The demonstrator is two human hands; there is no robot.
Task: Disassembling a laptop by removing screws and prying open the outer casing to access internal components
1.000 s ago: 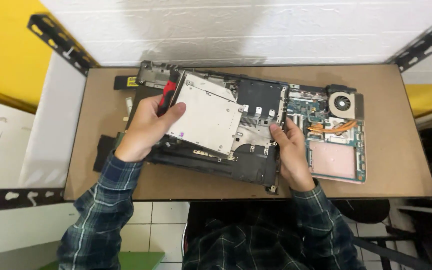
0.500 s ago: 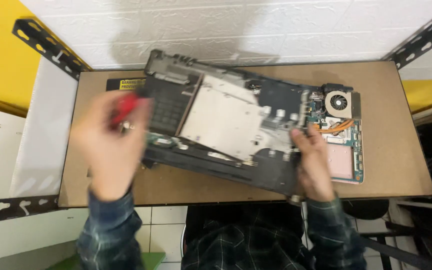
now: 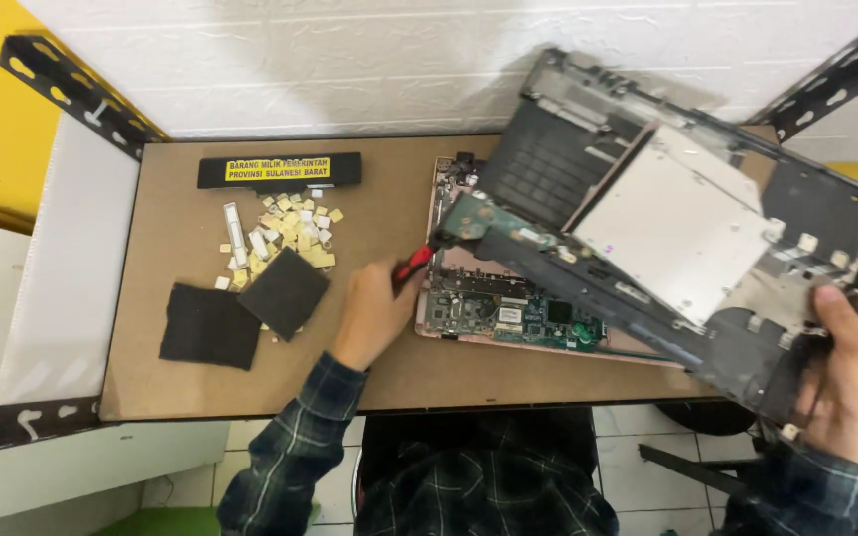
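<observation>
My right hand [image 3: 851, 372] grips the lower right corner of a dark laptop bottom casing [image 3: 687, 238] and holds it lifted and tilted above the table. A silver drive plate [image 3: 677, 223] is fixed in the casing. Under it lies the rest of the laptop with its green circuit board [image 3: 508, 318] showing. My left hand [image 3: 374, 313] rests on the table at the board's left edge, closed on a red-handled screwdriver [image 3: 414, 263] whose tip points toward the raised casing.
On the brown table [image 3: 389, 194] lie a long black battery with a yellow label [image 3: 280, 170], a pile of several small pale key caps [image 3: 290, 233] and two black foam pads [image 3: 245, 308]. Black metal shelf brackets [image 3: 71, 89] flank the table; a white wall stands behind.
My right hand has lifted the bottom casing up and to the right, off the laptop, uncovering the circuit board. My left hand with the screwdriver has come down beside the board.
</observation>
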